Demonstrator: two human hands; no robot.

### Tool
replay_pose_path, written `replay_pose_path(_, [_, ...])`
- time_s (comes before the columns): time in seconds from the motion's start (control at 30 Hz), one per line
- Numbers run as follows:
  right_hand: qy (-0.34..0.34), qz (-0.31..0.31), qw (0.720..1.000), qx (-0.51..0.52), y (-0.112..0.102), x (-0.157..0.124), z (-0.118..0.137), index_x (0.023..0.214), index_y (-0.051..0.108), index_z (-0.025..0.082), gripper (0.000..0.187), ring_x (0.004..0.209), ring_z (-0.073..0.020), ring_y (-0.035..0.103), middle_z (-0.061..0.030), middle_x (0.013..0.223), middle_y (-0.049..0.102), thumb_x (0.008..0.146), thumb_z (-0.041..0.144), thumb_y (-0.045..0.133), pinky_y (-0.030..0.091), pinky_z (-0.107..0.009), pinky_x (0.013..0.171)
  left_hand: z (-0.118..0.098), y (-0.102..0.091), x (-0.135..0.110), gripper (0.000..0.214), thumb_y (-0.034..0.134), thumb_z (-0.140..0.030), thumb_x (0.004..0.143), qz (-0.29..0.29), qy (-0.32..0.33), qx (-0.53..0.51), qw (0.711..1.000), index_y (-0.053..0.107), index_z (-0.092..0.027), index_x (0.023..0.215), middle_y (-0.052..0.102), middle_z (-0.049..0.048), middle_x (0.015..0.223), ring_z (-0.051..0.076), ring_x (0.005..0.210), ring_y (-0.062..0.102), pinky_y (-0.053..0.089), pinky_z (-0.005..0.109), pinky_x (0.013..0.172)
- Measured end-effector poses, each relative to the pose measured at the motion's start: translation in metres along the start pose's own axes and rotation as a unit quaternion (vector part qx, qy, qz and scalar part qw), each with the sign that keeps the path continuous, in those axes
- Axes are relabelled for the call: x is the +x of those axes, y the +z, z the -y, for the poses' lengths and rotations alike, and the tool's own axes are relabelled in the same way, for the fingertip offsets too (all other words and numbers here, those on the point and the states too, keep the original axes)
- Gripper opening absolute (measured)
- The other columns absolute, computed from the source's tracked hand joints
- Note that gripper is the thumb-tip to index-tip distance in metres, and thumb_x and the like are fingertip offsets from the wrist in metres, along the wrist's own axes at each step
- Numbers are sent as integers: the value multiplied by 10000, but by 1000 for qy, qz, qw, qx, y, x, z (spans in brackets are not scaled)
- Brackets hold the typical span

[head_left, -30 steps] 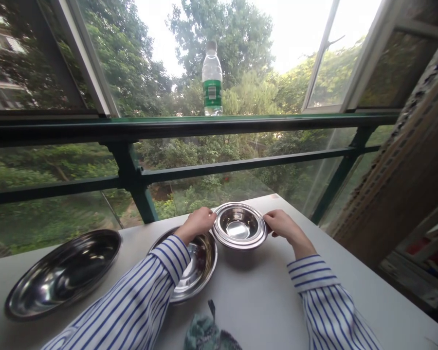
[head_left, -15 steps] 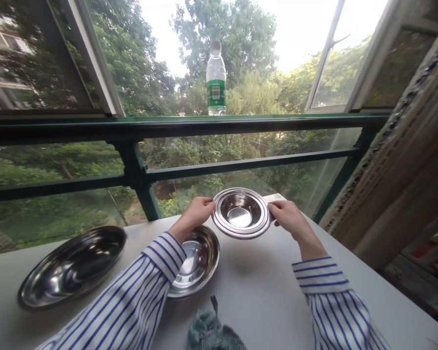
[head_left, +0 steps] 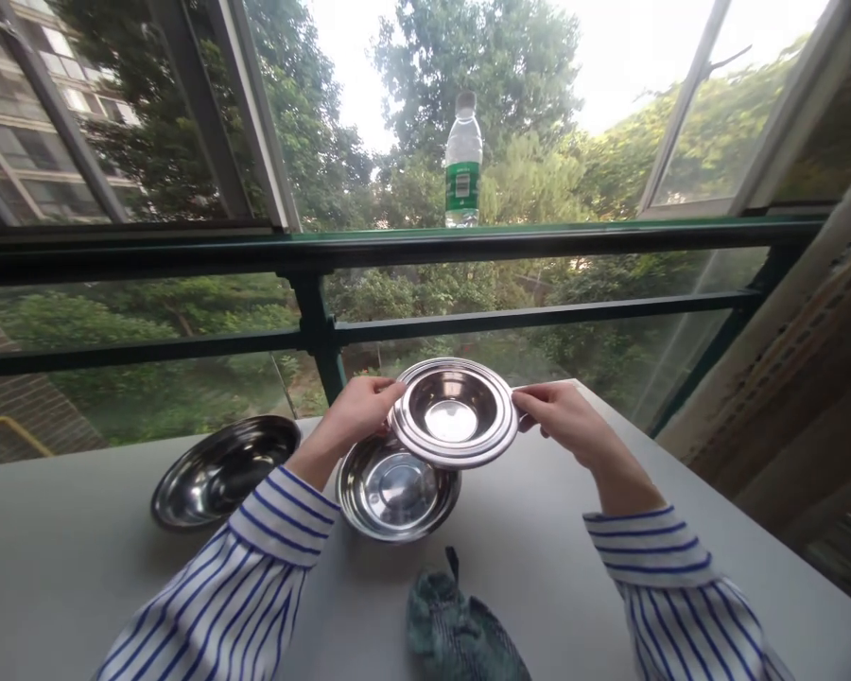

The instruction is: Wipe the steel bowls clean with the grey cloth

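Between my hands a wide-rimmed metal bowl (head_left: 454, 416) is held up above the table, its hollow tilted toward me. My left hand (head_left: 361, 407) pinches the left rim, and my right hand (head_left: 554, 416) grips the right rim. Below it and a little to the left, a larger shiny metal basin (head_left: 398, 492) rests on the table, its upper right edge covered by the held bowl. Farther left lies a darker-looking metal basin (head_left: 219, 468), partly hidden by my left arm. A crumpled green-grey cloth (head_left: 458, 629) with a dark loop lies near me.
The white table (head_left: 539, 567) runs up to a green metal railing (head_left: 397, 246) at the window. A clear plastic bottle (head_left: 463, 175) with a green label stands on the railing. At the right hangs a curtain (head_left: 780, 378).
My view has turned to the left, so the table things appear farther right. The held bowl has come nearer to the middle basin and now overlaps its edge. Both hands keep their grip.
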State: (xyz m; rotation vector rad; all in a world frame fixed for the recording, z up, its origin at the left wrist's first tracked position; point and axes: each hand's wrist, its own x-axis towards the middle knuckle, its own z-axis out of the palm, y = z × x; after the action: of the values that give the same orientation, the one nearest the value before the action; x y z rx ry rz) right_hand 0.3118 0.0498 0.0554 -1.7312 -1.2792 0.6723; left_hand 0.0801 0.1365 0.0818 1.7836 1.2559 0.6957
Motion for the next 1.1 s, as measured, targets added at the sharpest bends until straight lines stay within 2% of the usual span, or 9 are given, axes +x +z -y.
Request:
replay_pose_path(0.17, [-11, 71, 997, -5, 22, -2, 7, 722, 671, 123, 246, 569, -109, 584, -37, 640, 644, 786, 240, 464, 338, -173, 441, 17, -16, -15, 412, 491, -444, 762, -44, -3, 20, 999, 689, -96, 863, 629, 48, 654, 145, 567, 544, 462, 258, 504])
replay_pose_path(0.3, [-17, 117, 993, -10, 35, -2, 7, 725, 673, 124, 249, 553, -103, 582, -32, 649, 646, 789, 238, 461, 335, -174, 440, 35, -24, -24, 444, 482, -492, 754, -74, 3, 48, 996, 692, -109, 835, 652, 60, 675, 159, 584, 557, 438, 252, 502])
replay_pose_path(0.53, [-22, 158, 987, -22, 44, 0, 0, 689, 662, 124, 239, 551, -110, 583, -25, 625, 635, 789, 238, 478, 363, -176, 452, 57, -20, -37, 413, 458, -479, 772, -105, 2, 116, 988, 704, -158, 851, 711, 81, 810, 223, 752, 626, 436, 282, 644])
replay_pose_path(0.7, [-22, 176, 984, -32, 48, 2, -5, 667, 654, 128, 241, 548, -112, 575, -24, 610, 625, 791, 241, 481, 402, -186, 485, 62, -15, -42, 398, 449, -458, 781, -100, -13, 161, 982, 706, -155, 803, 710, 98, 757, 250, 751, 634, 422, 297, 659])
replay_pose_path(0.9, [-12, 188, 981, -52, 48, 3, -10, 677, 656, 132, 222, 547, -113, 574, -21, 609, 628, 779, 240, 490, 397, -185, 475, 66, -14, -41, 404, 449, -471, 782, -88, -27, 181, 979, 694, -164, 876, 712, 118, 912, 256, 835, 633, 420, 297, 714])
replay_pose_path(1.1, [-1, 200, 977, -72, 50, 4, -15, 719, 669, 124, 224, 533, -118, 572, -18, 571, 616, 787, 229, 484, 397, -188, 480, 70, -9, -41, 426, 436, -482, 779, -60, -39, 185, 980, 688, -147, 852, 703, 109, 710, 216, 600, 619, 406, 284, 582])
